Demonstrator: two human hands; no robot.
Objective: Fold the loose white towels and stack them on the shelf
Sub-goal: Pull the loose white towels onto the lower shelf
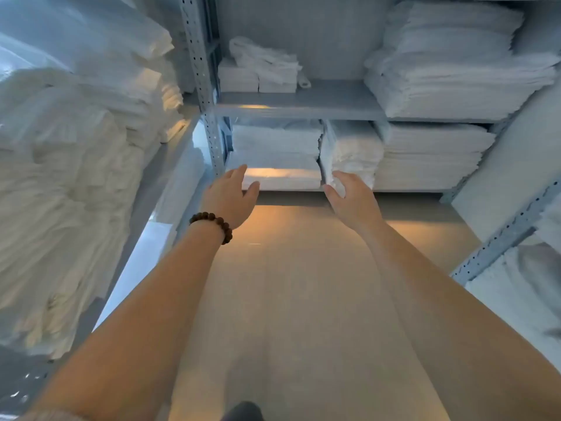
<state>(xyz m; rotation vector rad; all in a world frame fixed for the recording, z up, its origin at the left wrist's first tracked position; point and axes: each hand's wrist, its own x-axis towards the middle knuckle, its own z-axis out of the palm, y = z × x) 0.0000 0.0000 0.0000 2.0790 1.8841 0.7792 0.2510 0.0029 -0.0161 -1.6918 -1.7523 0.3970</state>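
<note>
Hands out in front, both bare, and neither one carried a towel. The left hand (230, 194), bead bracelet (212, 224) at the wrist, hung with fingers straight and a little spread, just before the left stack (276, 156) on the bottom level of the shelf (303, 103). The right hand (349, 194) was likewise relaxed and wide, thumb out, its fingertips up against the fluffier middle stack (352, 150), though whether they actually touched it was hard to tell from this angle. The loose white towels (60, 183) lay heaped on the rack to the left, well apart from both hands, so plenty of folding looked left to do. The step in hand read as tidying or squaring the folded piles between those two palms. To do that well, the call would be flat palms, not fingertips: press on the sides evenly so the edges line up without the top layers sliding back. The middle stack looked soft and a touch uneven, so a light push low down would serve better than a shove at the top. The right stack (431, 156) sat close beside it and wanted no nudging.
</note>
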